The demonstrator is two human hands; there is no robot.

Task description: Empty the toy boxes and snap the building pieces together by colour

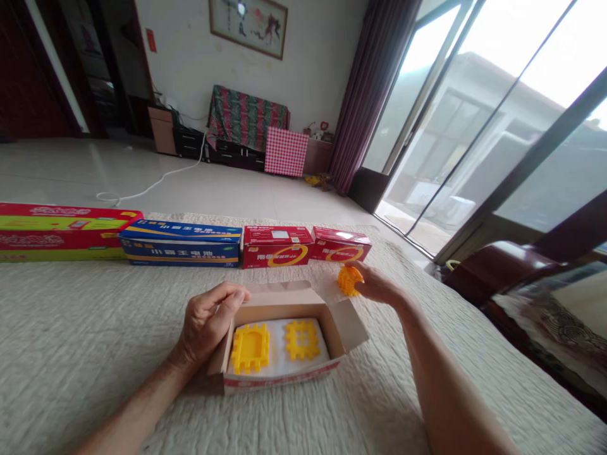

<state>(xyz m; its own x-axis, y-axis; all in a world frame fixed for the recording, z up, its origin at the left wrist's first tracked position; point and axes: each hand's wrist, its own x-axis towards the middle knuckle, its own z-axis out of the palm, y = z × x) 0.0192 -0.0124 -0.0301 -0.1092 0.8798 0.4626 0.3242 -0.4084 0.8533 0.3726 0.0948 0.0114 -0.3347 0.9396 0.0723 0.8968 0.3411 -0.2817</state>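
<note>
An open cardboard box [279, 378] lies on the quilted cover in front of me. Inside, on a white sheet, are a yellow notched building piece with an arched recess [251, 347] and a yellow notched piece with a window grid [302, 340]. My left hand [208, 319] pinches the raised flap at the box's back left corner. Beyond the box's right side, my right hand [377, 283] has its thumb and fingers around an orange notched plastic piece [349, 281]. Its fingertips are partly hidden behind that piece.
A row of boxes crosses the far side: a long red and green box [61, 230], a blue box [183, 243], a red box [277, 246] and a smaller red box [340, 245]. A dark wooden armrest [502, 272] stands at right. White cable [156, 183] crosses the floor.
</note>
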